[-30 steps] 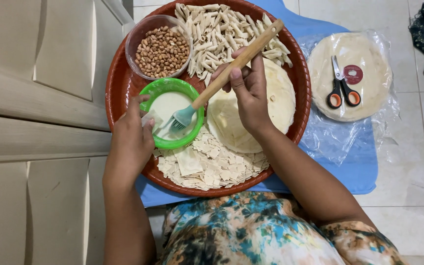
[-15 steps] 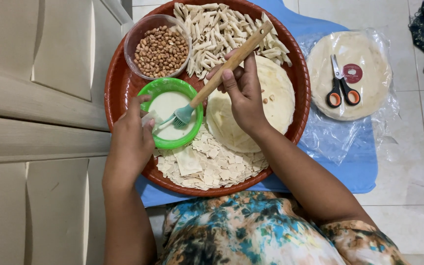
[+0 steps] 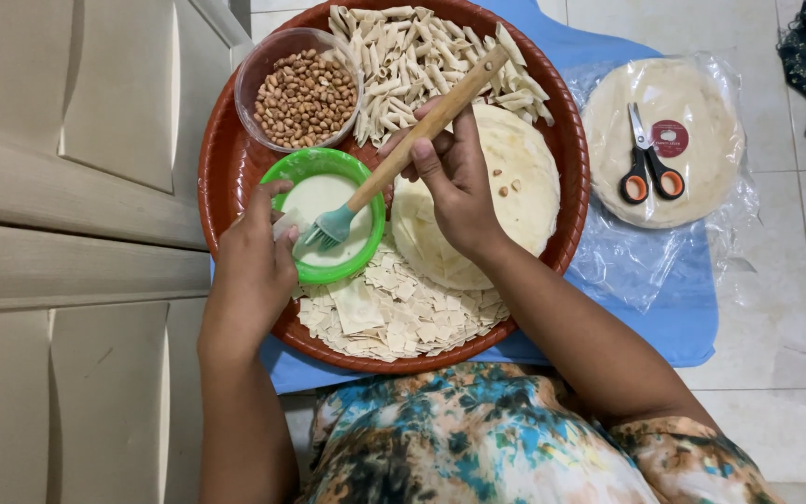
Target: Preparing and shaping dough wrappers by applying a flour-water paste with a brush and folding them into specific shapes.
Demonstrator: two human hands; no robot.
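**Brush in the paste bowl, one sheet laid out**

Here, w/ the round red tray [image 3: 235, 187] as landmark, going near to far. At the tray's near edge lies a heap of small cut pastry squares [image 3: 394, 313]. Just beyond it, on the tray's left half, sits the green bowl [image 3: 302, 166] of white paste. The left hand [image 3: 256, 261] rests on the bowl's near-left rim, fingers curled against it, steadying it; it grips nothing else. The right hand [image 3: 454, 182] is closed around the wooden handle of a pastry brush [image 3: 394, 166], whose teal bristles dip into the paste. Under that hand, on the tray's right half, a round pastry sheet [image 3: 515, 187] lies flat w/ a few peanuts on it.

At the tray's far side: a clear bowl of peanuts [image 3: 305, 93] on the left, a pile of rolled pastry sticks [image 3: 422, 61] next to it. Right of the tray, off it, scissors [image 3: 647, 168] lie on a wrapped stack of sheets [image 3: 701, 112].

Progress, as a judgement: many rolls are done and offcuts have piled up; the open sheet looks unrolled, and the stack is left.
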